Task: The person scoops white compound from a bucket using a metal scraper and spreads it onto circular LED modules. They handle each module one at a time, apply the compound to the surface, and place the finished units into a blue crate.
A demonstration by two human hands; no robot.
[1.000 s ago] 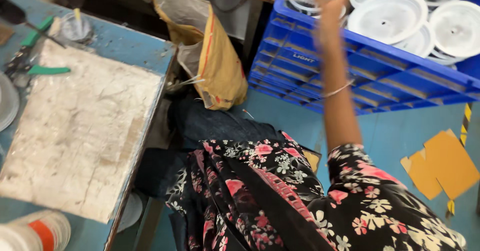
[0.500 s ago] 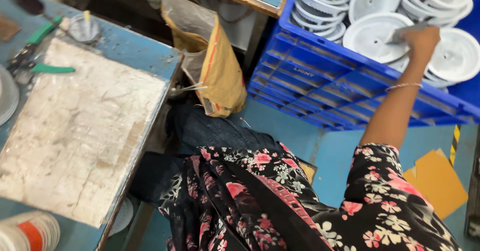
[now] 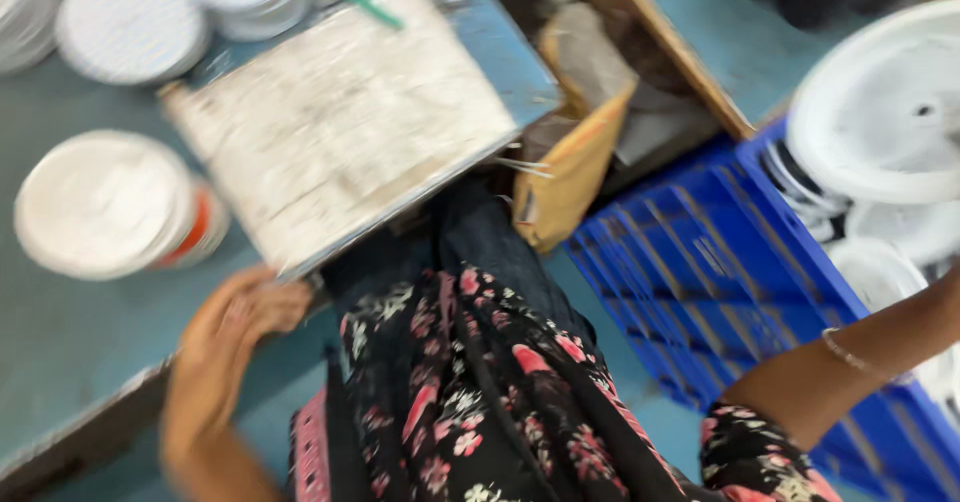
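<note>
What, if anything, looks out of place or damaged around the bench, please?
The board on the blue bench sits askew, its surface scuffed and worn. A torn brown bag sags beside the blue crate.

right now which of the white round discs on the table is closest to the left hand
The large white disc at the table's left edge, stacked above an orange-banded piece. It lies just above the left hand; the other disc stacks sit at the table's far end.

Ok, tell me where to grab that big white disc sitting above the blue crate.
Probably take the white disc by its raised outer rim on the lower left edge, coming from the near side where the right arm already reaches over the blue crate. The disc is broad and flat, so the rim looks like the only graspable part. The right hand itself is out of frame.
</note>
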